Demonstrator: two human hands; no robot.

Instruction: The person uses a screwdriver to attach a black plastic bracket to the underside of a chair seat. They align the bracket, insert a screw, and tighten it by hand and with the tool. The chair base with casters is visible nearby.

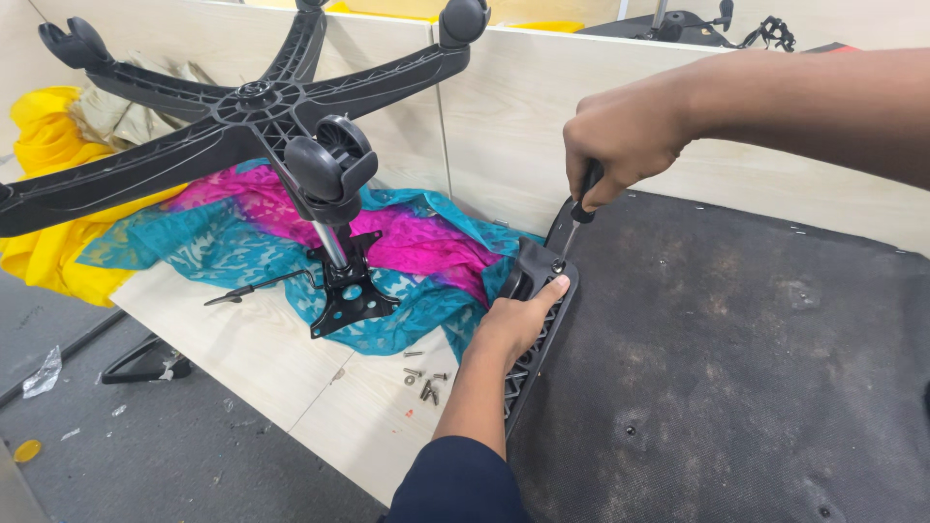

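My right hand (620, 140) grips the black handle of a screwdriver (578, 221), held upright with its tip on a screw in a black plastic armrest bracket (536, 266). My left hand (516, 324) presses down on that bracket at the edge of an upturned chair seat (736, 358), whose underside is dark, dusty fabric. The thumb of the left hand lies right beside the screwdriver tip.
An upside-down black chair base (252, 111) with castors and a gas cylinder (334, 247) stands on a teal and pink cloth (417, 252). Loose screws (424, 378) lie on the pale wooden table (291, 368). A yellow cloth (39, 184) sits at the left; grey floor lies below.
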